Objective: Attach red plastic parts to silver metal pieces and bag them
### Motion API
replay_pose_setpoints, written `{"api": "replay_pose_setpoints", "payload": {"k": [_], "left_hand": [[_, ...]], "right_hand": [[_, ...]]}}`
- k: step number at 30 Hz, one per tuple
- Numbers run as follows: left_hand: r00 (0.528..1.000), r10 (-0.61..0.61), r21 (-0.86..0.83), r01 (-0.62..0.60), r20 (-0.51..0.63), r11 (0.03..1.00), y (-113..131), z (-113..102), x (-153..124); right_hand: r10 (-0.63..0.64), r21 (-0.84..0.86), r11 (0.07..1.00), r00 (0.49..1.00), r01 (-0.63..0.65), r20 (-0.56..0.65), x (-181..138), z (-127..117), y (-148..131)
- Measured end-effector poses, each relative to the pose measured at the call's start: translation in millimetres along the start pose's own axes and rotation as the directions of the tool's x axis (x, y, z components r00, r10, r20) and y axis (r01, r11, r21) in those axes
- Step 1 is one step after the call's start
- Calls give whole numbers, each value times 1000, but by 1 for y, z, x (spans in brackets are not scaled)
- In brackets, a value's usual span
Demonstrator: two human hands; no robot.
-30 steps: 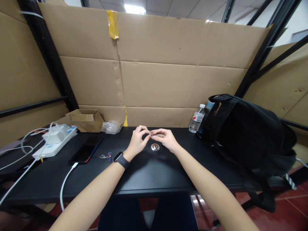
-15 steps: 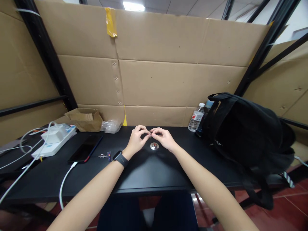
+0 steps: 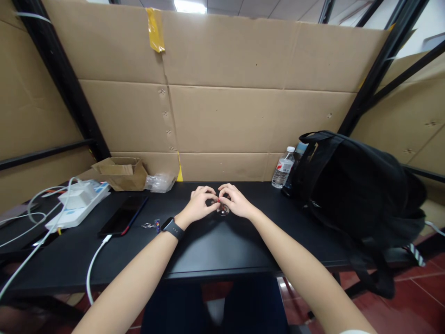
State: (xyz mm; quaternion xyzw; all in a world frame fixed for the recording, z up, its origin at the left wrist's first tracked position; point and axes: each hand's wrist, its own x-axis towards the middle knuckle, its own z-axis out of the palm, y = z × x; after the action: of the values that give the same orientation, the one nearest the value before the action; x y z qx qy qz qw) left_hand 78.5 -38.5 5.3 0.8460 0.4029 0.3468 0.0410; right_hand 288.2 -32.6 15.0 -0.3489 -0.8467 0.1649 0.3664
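1. The left hand (image 3: 198,204) and the right hand (image 3: 237,202) meet at the middle of the black table (image 3: 215,250), fingertips touching each other.
2. Both hands are curled into a pinch. Thumbs and forefingers close on a small piece (image 3: 219,200) with a fleck of red, too tiny to identify.
3. That small piece sits low between the fingertips, right over a round metal disc (image 3: 223,211) lying on the table. The hands half hide the disc, and whether piece and disc touch cannot be told.
4. As a judgement of progress, the fine fingertip work is under way. The piece is in hand and brought down to the disc, but nothing shows it released or joined.
5. A black smartwatch (image 3: 169,227) is on the left wrist. Just beyond it lies a little key-ring item (image 3: 153,225).
6. To the left are a phone (image 3: 123,215) with a white cable (image 3: 93,266), a power strip (image 3: 78,204), a cardboard box (image 3: 121,172) and a clear plastic bag (image 3: 160,182).
7. To the right, a water bottle (image 3: 283,172) stands beside a black backpack (image 3: 361,195).
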Motion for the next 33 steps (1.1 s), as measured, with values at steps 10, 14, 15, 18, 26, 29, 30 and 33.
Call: {"api": "replay_pose_setpoints", "payload": {"k": [10,14,15,18,26,29,30,33], "left_hand": [[966,58,-77,-40,253,996,-4,-6,-1],[923,175,-155,-128,344,980,1,-8,-2],[917,183,-159,-133,355,978,2,-9,-2],[912,181,-155,-132,367,979,2,-9,-1],[919,186,-157,-138,349,978,0,-14,-2],[924,180,-151,-136,339,979,2,-14,-2],[925,179,-147,-136,336,980,2,-14,-3],[931,174,-130,-139,321,982,2,-15,-2]], "right_hand": [[-38,-60,998,999,37,-20,2,-14,13],[12,-154,988,1000,-14,-17,1,-28,26],[30,-173,985,1000,-30,-1,1,-30,28],[91,-204,976,993,-76,68,0,-32,30],[109,-201,977,978,-72,177,-1,-29,23],[110,-194,978,975,-71,196,-1,-29,21],[114,-195,978,973,-74,200,-1,-29,21],[121,-197,977,971,-80,204,-2,-28,21]]}}
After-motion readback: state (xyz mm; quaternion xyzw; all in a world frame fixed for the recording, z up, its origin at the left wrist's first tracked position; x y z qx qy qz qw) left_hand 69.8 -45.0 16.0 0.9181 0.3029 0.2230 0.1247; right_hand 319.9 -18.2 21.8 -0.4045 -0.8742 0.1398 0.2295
